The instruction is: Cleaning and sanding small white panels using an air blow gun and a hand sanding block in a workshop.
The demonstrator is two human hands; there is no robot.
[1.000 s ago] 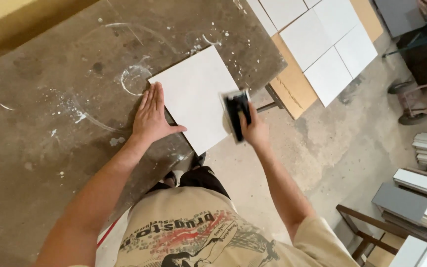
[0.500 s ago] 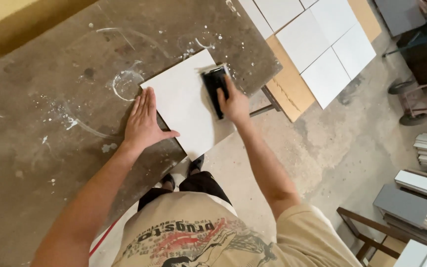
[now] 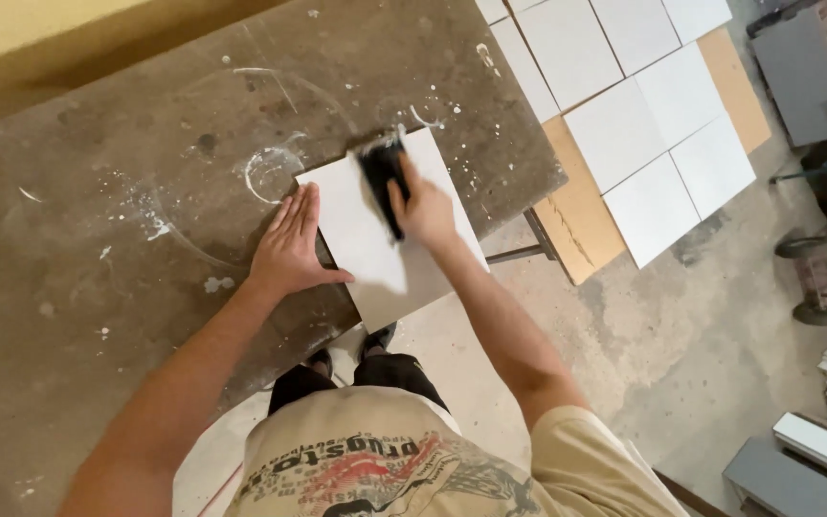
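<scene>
On the stained workbench (image 3: 98,287), white tile (image 3: 385,230) lengthwise away; right hand (image 3: 425,206) grip around black block (image 3: 382,172), left hand (image 3: 289,244) spread flat.

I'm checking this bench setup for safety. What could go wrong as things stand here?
The white tile overhangs the table edge, above the person's feet; if it slips, it may drop and break. Only the flat left hand steadies it at its edge, while the right hand presses the black block on it, so it might shift.
</scene>
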